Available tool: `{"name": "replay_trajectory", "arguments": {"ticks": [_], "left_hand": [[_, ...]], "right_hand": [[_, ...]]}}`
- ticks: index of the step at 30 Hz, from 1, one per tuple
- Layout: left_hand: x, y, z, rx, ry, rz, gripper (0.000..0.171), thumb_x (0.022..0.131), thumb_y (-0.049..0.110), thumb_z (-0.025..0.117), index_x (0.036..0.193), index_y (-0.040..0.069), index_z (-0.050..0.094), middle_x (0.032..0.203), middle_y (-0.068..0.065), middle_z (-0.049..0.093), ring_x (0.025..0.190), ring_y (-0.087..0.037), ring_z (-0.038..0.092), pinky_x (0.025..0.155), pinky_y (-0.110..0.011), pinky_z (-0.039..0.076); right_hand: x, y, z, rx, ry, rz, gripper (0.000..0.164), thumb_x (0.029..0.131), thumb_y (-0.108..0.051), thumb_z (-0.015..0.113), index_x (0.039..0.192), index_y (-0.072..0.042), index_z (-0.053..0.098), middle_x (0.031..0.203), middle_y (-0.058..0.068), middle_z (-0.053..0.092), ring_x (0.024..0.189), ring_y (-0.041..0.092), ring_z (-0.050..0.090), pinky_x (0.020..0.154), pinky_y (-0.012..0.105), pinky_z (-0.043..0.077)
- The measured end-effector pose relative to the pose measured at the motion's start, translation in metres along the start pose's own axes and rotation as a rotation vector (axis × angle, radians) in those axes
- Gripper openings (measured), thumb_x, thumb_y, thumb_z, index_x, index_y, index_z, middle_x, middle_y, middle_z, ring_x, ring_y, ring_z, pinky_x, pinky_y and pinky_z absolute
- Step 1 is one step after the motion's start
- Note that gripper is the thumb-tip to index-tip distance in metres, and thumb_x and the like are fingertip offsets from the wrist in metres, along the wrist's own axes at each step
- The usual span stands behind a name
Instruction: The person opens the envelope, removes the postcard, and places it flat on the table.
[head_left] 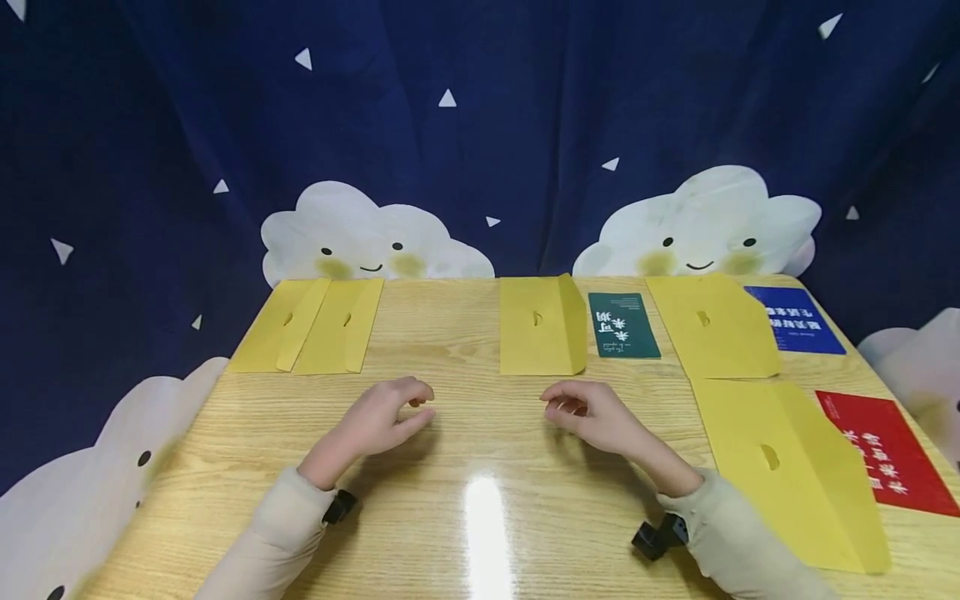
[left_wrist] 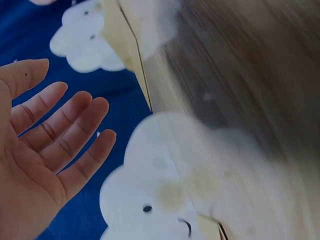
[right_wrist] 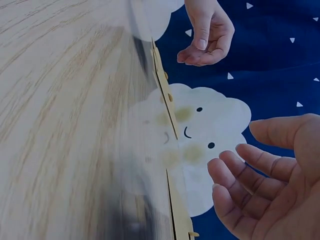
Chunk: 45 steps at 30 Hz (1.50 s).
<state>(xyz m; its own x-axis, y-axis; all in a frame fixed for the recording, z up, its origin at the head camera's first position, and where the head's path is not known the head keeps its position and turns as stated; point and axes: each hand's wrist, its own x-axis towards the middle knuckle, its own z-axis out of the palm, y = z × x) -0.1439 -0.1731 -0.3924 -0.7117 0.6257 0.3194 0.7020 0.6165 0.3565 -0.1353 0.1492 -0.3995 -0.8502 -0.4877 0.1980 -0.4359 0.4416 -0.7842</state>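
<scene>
My left hand (head_left: 381,418) hovers over the wooden table with loosely curled fingers and nothing in it; the left wrist view shows its bare palm (left_wrist: 35,160). Facing it, my right hand (head_left: 600,414) is also empty, its fingers (right_wrist: 250,177) loosely bent. Nearest the right hand lies a yellow envelope (head_left: 525,337) with its flap spread to the right. Beside that envelope is a dark green card (head_left: 636,327) with white writing. Two yellow envelopes, one at far left (head_left: 264,333) and one overlapping it (head_left: 333,342), lie beyond the left hand.
At right lie an upper yellow envelope (head_left: 701,346) and a lower one (head_left: 757,492). A blue card (head_left: 806,329) and a red card (head_left: 900,454) are partly under their flaps. A dark blue curtain (head_left: 517,125) with white clouds hangs behind the table (head_left: 420,517).
</scene>
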Motion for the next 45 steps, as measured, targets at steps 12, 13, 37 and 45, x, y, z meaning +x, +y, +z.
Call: {"name": "replay_trajectory", "arguments": {"ticks": [12,13,37,45], "left_hand": [[-0.038,-0.035,-0.023,0.03,0.159,-0.141,0.01,0.081,0.007,0.067,0.09,0.005,0.063,0.087,-0.007,0.065,0.075,-0.02,0.061,0.066,-0.039,0.049],[-0.04,-0.037,-0.024,0.03,0.161,-0.153,0.012,0.081,0.007,0.067,0.091,0.004,0.063,0.087,-0.008,0.065,0.075,-0.021,0.062,0.066,-0.04,0.049],[-0.064,-0.093,-0.047,0.018,0.112,-0.459,0.037,0.082,0.01,0.066,0.113,-0.008,0.056,0.094,-0.023,0.06,0.083,-0.035,0.059,0.068,-0.047,0.048],[-0.064,-0.113,-0.058,0.046,0.098,-0.522,0.042,0.082,0.011,0.065,0.117,-0.01,0.053,0.097,-0.026,0.058,0.083,-0.036,0.057,0.069,-0.047,0.046]], "right_hand": [[0.024,-0.003,0.023,0.07,-0.056,-0.01,0.024,0.086,-0.008,0.061,0.105,0.006,0.062,0.084,0.005,0.064,0.075,0.015,0.058,0.068,0.028,0.049],[0.026,-0.003,0.025,0.077,-0.064,-0.011,0.024,0.086,-0.009,0.061,0.105,0.006,0.062,0.085,0.005,0.064,0.075,0.015,0.058,0.068,0.028,0.049],[0.099,-0.017,0.081,0.088,-0.106,0.037,0.033,0.081,-0.012,0.068,0.109,0.004,0.062,0.082,0.003,0.06,0.072,0.013,0.056,0.067,0.023,0.046],[0.123,-0.021,0.094,0.122,-0.106,0.113,0.042,0.08,-0.02,0.07,0.113,0.003,0.06,0.082,0.003,0.06,0.07,0.014,0.056,0.058,0.024,0.046]]}}
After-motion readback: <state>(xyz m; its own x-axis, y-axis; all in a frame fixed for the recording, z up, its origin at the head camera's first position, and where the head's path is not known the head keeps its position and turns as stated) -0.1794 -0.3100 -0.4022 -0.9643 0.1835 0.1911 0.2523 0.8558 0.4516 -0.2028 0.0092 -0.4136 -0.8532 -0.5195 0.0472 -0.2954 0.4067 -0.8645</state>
